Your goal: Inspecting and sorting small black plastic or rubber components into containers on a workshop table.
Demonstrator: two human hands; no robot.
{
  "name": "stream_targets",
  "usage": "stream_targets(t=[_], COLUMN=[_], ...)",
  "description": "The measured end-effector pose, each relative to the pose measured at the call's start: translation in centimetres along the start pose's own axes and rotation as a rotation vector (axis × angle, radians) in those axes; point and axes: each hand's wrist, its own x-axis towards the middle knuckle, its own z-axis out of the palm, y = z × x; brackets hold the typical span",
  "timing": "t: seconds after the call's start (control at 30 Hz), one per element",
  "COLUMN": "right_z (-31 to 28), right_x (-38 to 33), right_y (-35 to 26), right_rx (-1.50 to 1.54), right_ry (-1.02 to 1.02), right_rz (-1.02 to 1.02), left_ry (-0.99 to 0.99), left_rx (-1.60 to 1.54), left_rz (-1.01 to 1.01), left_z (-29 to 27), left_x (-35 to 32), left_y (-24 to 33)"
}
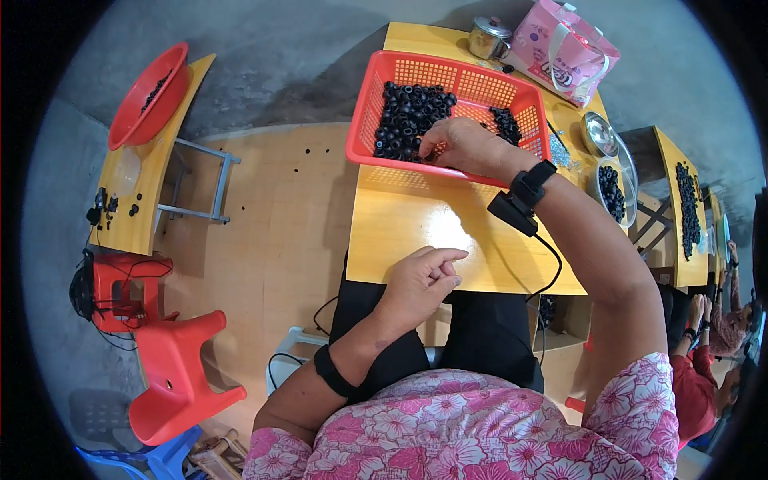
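My right hand (472, 148) reaches over the near side of a red plastic basket (448, 66), its bent fingers drawn together among small black parts. Whatever the fingertips hold is hidden. A heap of these round black parts (408, 116), some ring-like with holes, fills the basket's left half. A smaller pile of black pieces (506, 126) lies toward its right end. Low over the near edge of the yellow table (392, 216), my left hand (420, 282) has its index finger stretched out and thumb apart, the other fingers loosely curled. I see nothing in it.
Right of the basket are a clear tub of black parts (611, 192), a metal bowl (598, 134) and a pink bag (560, 48). A lidded jar (489, 38) stands behind. Left are a red basin (152, 100) and red stools (180, 372). People (696, 384) sit far right.
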Motion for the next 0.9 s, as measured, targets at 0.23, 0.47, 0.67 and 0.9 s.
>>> stream_targets(t=[0.23,0.47,0.67,0.9], right_z=[0.1,-3.0,0.1,4.0], right_x=[0.3,-5.5,-13.5,-17.7], right_y=[1.2,-1.1,-5.3,-8.6], right_rx=[-0.102,0.632,1.473,1.746], right_ry=[-0.079,0.224,0.293,0.279], right_rz=[0.012,0.152,0.045,0.019], left_ry=[0.03,0.084,0.149,0.202], left_rx=[0.104,0.016,-0.174,-0.077], left_rz=[0.001,-0.071,0.146,0.4], left_z=[0.1,0.5,0.9,2.7], left_x=[-0.1,-0.9,-1.8,-2.6], left_y=[0.5,0.6,0.7,5.2])
